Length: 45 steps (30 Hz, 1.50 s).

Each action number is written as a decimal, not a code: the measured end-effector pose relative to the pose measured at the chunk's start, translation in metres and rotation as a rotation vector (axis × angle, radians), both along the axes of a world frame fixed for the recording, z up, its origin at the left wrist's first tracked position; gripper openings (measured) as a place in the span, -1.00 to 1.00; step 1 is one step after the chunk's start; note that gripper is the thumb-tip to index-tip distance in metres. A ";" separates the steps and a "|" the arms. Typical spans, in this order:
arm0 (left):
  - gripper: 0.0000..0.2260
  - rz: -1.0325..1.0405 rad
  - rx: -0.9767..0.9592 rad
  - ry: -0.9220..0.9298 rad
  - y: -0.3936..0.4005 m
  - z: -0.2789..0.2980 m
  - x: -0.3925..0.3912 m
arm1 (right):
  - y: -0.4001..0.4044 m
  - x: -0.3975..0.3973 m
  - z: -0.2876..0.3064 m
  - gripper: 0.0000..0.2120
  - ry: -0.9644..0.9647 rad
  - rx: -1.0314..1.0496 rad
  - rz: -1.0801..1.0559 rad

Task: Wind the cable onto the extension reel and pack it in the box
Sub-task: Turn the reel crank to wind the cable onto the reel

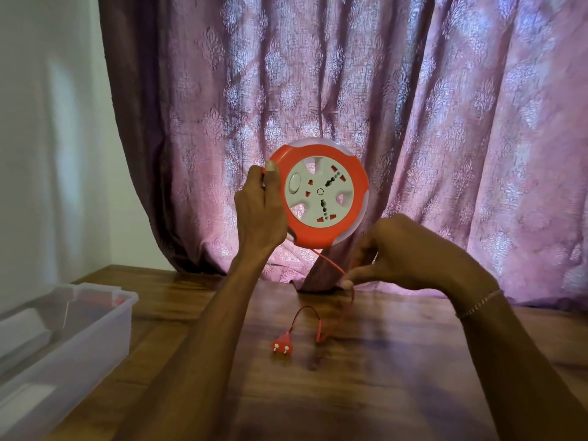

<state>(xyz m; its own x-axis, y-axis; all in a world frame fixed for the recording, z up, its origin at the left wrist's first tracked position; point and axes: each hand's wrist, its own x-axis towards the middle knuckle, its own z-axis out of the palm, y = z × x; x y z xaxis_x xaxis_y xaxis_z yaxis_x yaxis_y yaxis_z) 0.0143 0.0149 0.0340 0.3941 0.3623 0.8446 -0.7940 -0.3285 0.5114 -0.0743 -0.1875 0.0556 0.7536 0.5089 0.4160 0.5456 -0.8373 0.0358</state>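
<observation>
Above the wooden table (397, 361), the left hand (259, 211) grips the rim of the orange extension reel (321, 194), holding it upright with its socket face towards the camera, probably so the drum can turn freely. Just below and to the right, the right hand (394, 253) pinches the thin red cable (332, 262) where it leaves the reel, seemingly to guide it in under light tension. Slack loops down to the plug (281, 345) lying on the table. At near left the clear box (105, 316) waits, cut off by the frame edge; its contents are blurred. The right fingertips are partly hidden behind the hand.
</observation>
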 end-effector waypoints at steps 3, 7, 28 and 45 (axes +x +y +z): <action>-0.68 -0.033 0.014 -0.003 -0.001 -0.001 0.001 | -0.002 -0.010 0.007 -0.82 -0.218 0.226 0.134; -0.60 -0.070 0.042 0.020 -0.005 -0.002 0.000 | 0.003 -0.010 0.007 -0.83 -0.522 0.266 0.240; -0.68 -0.123 0.155 -0.003 -0.015 -0.005 -0.007 | 0.031 0.005 -0.017 -0.41 -0.585 0.044 -0.158; -0.67 -0.111 0.157 0.003 -0.016 -0.007 -0.004 | 0.031 0.012 -0.019 -0.36 -0.676 0.370 -0.253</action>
